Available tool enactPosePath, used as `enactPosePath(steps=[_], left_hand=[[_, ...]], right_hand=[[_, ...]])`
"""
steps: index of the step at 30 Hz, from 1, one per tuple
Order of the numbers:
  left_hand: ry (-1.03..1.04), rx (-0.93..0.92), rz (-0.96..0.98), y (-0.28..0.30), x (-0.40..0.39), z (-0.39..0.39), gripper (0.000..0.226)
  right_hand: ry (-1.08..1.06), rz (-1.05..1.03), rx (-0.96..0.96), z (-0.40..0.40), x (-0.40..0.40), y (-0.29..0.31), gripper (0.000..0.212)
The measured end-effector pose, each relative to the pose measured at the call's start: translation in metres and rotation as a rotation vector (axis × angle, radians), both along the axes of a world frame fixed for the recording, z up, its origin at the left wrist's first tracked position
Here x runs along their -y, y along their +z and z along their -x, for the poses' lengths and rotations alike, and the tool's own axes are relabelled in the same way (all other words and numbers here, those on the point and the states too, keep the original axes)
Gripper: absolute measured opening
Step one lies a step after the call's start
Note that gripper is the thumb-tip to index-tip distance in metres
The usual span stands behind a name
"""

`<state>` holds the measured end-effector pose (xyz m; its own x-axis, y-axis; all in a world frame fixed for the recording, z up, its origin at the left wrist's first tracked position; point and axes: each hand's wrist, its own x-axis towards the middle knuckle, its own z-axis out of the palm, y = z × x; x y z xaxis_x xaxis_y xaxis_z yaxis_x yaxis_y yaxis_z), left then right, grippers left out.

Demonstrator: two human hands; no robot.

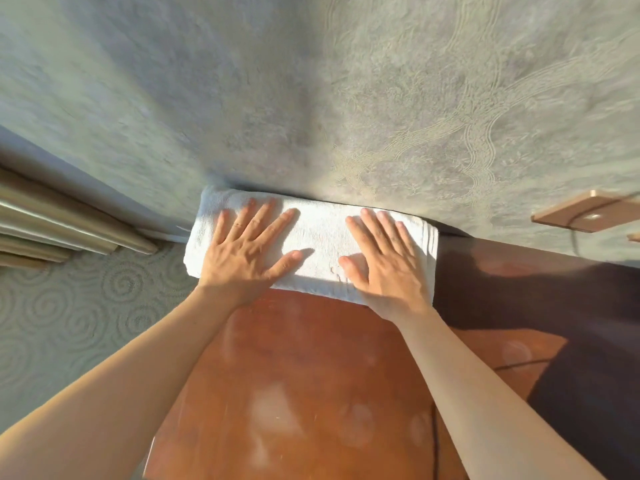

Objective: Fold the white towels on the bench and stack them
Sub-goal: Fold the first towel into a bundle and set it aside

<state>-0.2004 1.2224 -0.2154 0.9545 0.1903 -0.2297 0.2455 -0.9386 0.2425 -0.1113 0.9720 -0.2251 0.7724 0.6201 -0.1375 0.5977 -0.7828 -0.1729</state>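
A folded white towel [320, 237] lies at the far end of the reddish-brown wooden bench [304, 393], pushed up against the wall. My left hand [247, 252] lies flat on the towel's left half with its fingers spread and straight. On the right half my right hand [384, 258] presses down the same way, palm flat. The towel looks several layers thick at its right edge. No other towel is in view.
A grey textured wall [346, 98] rises directly behind the towel. Patterned carpet [79, 306] lies to the left of the bench, with metallic trim [52, 220] at the wall. A small wooden plate with a cable [585, 211] sits on the wall at right. A thin cable [512, 365] crosses the bench.
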Motion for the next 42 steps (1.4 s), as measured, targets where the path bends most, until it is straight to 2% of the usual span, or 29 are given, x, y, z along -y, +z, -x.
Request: enactPosePath(steps=[4, 10, 13, 15, 17, 20, 23, 29, 32, 34, 37, 42], left_hand=[[0.033, -0.006, -0.036, -0.003, -0.012, 0.002, 0.08], [-0.002, -0.063, -0.031, 0.004, -0.011, 0.0, 0.084], [-0.021, -0.163, -0.016, 0.022, -0.002, 0.001, 0.083], [-0.025, -0.194, 0.019, 0.038, 0.009, 0.007, 0.078], [-0.04, -0.156, 0.043, 0.058, 0.024, 0.009, 0.074], [-0.105, -0.069, 0.063, 0.09, 0.057, 0.004, 0.072], [-0.19, -0.057, 0.035, 0.128, 0.096, -0.005, 0.075], [-0.336, -0.035, 0.007, 0.198, 0.207, -0.007, 0.077], [-0.408, -0.005, -0.007, 0.222, 0.281, -0.008, 0.078], [-0.484, 0.002, -0.047, 0.234, 0.344, -0.004, 0.076], [-0.609, 0.054, -0.092, 0.246, 0.452, 0.007, 0.073], [-0.784, 0.072, -0.02, 0.266, 0.617, 0.037, 0.07]], right_hand=[[-0.13, -0.007, -0.036, -0.005, 0.026, -0.007, 0.072], [-0.127, 0.075, -0.159, -0.009, 0.024, 0.0, 0.069], [-0.131, 0.016, -0.263, -0.007, 0.027, 0.025, 0.067], [-0.122, 0.043, -0.215, 0.001, 0.03, 0.049, 0.065], [-0.098, 0.034, -0.189, 0.01, 0.037, 0.076, 0.063], [-0.233, -0.138, -0.329, 0.033, 0.061, 0.114, 0.06], [-0.335, -0.143, -0.344, 0.047, 0.093, 0.146, 0.061], [-0.48, -0.183, -0.307, 0.067, 0.198, 0.208, 0.059], [-0.498, -0.173, -0.149, 0.082, 0.274, 0.234, 0.062], [-0.517, -0.147, -0.05, 0.103, 0.333, 0.247, 0.064], [-0.589, -0.136, 0.001, 0.139, 0.428, 0.262, 0.066], [-0.811, -0.164, 0.015, 0.205, 0.574, 0.284, 0.065]])
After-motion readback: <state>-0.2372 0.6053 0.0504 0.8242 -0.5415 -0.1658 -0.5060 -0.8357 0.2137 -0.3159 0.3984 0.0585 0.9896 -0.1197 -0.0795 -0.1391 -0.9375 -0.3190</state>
